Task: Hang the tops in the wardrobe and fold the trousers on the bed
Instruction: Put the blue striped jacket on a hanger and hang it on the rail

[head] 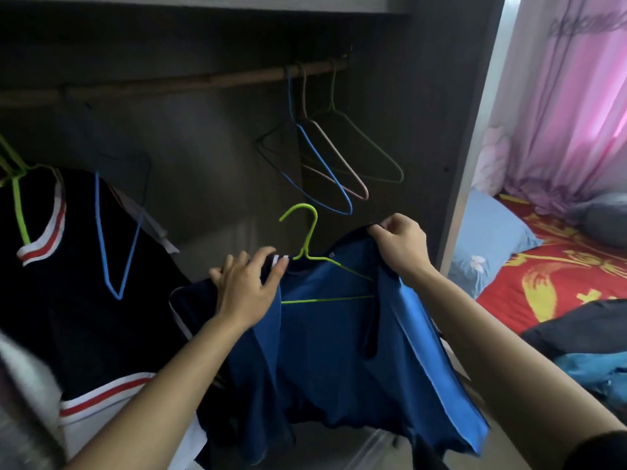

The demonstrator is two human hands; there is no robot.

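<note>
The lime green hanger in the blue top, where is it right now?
The lime green hanger sits centre in the head view, inside the blue top held by the left hand and right hand, its hook free below the wardrobe rail.

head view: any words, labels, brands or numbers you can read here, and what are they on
No text here can be read.
Small tag at the neck of the blue top: too small to read.
Yellow marks on the red bedspread: characters or pattern, cannot tell.
Dark marks high on the pink curtain: blurred, unreadable.
</note>
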